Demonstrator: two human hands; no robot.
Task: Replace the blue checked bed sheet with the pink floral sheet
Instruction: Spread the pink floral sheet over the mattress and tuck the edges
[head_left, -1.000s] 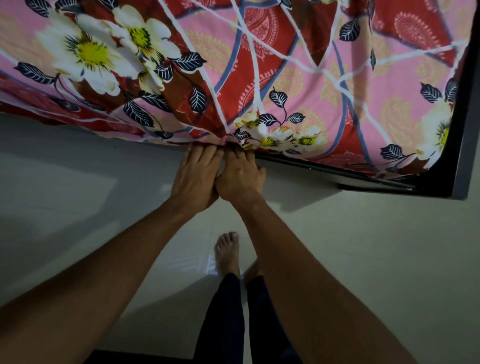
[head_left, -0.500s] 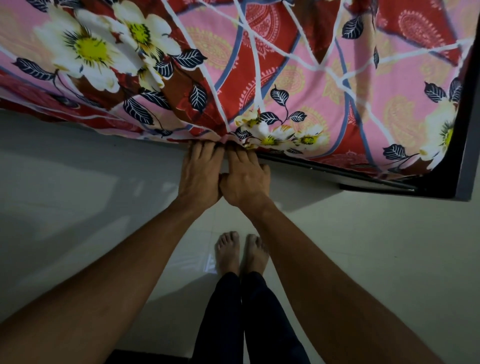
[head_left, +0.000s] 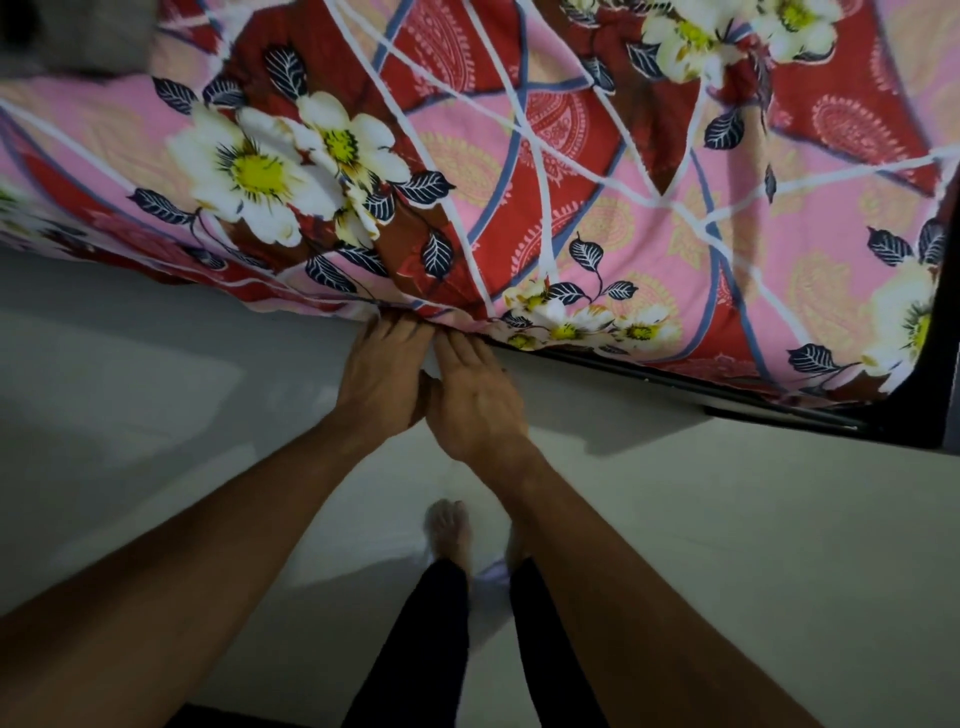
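At the bed (head_left: 737, 398) edge, your left hand (head_left: 382, 379) and right hand (head_left: 475, 402) touch, fingers straight and together, tips hidden under the sheet (head_left: 571, 182) hem. Sheet covers the bed: soft, light, creases easily; grab at the hem.

The pink floral sheet (head_left: 519, 182) hangs over the bed's near edge and covers the left part of the black bed frame rail (head_left: 727, 396). There the left hand (head_left: 382, 374) and right hand (head_left: 475, 405) touch side by side, their straight fingers pushed under the hem. Right of them the rail lies bare. At its right end a dark corner post (head_left: 919, 415) blocks passage. Below the rail, pale floor (head_left: 156, 441) lies open either side of the bare feet (head_left: 449, 530).
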